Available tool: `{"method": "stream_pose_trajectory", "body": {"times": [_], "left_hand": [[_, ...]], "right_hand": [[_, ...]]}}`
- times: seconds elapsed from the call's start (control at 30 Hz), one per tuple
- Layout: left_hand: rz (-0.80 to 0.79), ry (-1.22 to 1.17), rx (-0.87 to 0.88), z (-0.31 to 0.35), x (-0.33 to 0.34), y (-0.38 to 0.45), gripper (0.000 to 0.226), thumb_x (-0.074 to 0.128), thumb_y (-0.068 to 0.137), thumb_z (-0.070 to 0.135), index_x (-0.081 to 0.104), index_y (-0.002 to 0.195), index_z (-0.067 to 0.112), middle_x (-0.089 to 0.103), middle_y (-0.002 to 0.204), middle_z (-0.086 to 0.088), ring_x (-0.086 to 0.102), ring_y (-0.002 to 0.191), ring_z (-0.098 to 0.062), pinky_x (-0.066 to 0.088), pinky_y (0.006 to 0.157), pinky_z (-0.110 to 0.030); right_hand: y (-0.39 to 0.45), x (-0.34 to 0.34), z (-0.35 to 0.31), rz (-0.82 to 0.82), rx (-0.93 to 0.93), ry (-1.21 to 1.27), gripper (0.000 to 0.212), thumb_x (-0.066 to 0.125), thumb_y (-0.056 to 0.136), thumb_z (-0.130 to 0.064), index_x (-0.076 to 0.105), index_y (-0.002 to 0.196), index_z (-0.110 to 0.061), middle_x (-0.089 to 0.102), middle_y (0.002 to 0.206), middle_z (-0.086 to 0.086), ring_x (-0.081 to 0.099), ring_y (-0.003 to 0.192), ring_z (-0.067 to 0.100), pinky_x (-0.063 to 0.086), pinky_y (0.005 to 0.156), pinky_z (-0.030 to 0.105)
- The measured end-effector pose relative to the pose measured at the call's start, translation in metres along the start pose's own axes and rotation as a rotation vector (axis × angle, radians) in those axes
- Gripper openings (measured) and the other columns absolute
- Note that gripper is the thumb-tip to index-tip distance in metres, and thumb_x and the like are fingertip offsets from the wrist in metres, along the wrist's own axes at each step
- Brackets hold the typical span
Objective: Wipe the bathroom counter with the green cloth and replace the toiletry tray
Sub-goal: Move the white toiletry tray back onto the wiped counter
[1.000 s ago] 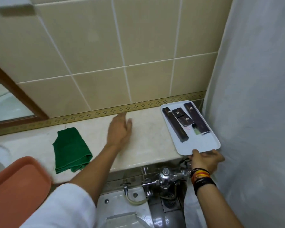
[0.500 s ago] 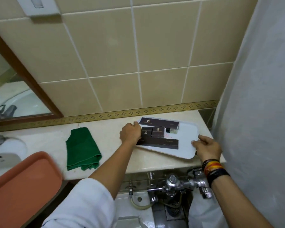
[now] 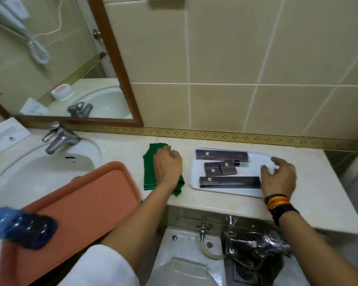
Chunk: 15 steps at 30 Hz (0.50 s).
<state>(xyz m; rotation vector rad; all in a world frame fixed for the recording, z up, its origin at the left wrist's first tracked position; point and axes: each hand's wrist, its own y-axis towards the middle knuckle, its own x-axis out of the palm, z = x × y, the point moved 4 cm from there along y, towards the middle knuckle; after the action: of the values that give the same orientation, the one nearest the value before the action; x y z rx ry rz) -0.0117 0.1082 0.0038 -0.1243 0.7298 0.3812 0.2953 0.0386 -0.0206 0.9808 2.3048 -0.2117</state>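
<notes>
The folded green cloth (image 3: 149, 174) lies on the beige counter (image 3: 314, 182), between the sink and the toiletry tray. My left hand (image 3: 167, 167) rests on top of it with the fingers curled into the fabric. The white toiletry tray (image 3: 256, 162) sits flat on the counter to the right of the cloth. It holds several dark brown boxes (image 3: 221, 154). Over the tray's right end is my right hand (image 3: 278, 174), fingers spread; the fingertips are at the rim, but nothing is gripped.
An orange tray (image 3: 87, 199) leans over the sink (image 3: 29, 178) at the left, with a blurred blue bottle (image 3: 19, 228) in front of it. Behind are the faucet (image 3: 58, 139), a white card (image 3: 6, 134) and a framed mirror (image 3: 120, 69). Chrome flush plumbing (image 3: 262, 242) sits below the counter edge.
The white tray was turned and set flat on the counter. My left hand left the tray and went left onto the green cloth. My right hand let go of the tray's edge.
</notes>
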Motion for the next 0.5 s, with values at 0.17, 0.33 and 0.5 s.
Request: {"method": "stream_pose_trajectory", "body": {"times": [0.17,0.33,0.5], "left_hand": [[-0.077,0.330,-0.112,-0.051,-0.036,0.067,0.038,0.050,0.104,0.023,0.056,0.131,-0.002,0.058,0.136,-0.023,0.053,0.128,-0.042,0.047,0.105,-0.050],[-0.184,0.353,-0.080,-0.070,-0.017,0.076,0.034,0.066,0.095,0.025,0.064,0.121,0.003,0.063,0.128,-0.021,0.060,0.119,-0.040,0.052,0.097,-0.045],[-0.141,-0.048,-0.163,-0.072,-0.045,0.070,0.013,0.068,0.088,0.017,0.066,0.095,0.007,0.073,0.102,-0.011,0.070,0.099,-0.033,0.057,0.080,-0.036]], "right_hand": [[-0.104,0.105,-0.098,-0.581,-0.277,-0.017,0.033,0.066,0.096,-0.028,0.067,0.125,-0.013,0.067,0.122,0.008,0.065,0.108,0.026,0.052,0.093,0.034],[-0.155,0.186,-0.127,-0.624,-0.342,-0.416,0.036,0.059,0.093,-0.017,0.057,0.128,-0.009,0.053,0.130,0.016,0.052,0.120,0.039,0.047,0.100,0.043],[-0.151,0.174,-0.136,-0.606,-0.133,-0.090,0.045,0.065,0.086,-0.008,0.066,0.131,-0.012,0.062,0.130,0.017,0.064,0.115,0.035,0.052,0.102,0.039]]}}
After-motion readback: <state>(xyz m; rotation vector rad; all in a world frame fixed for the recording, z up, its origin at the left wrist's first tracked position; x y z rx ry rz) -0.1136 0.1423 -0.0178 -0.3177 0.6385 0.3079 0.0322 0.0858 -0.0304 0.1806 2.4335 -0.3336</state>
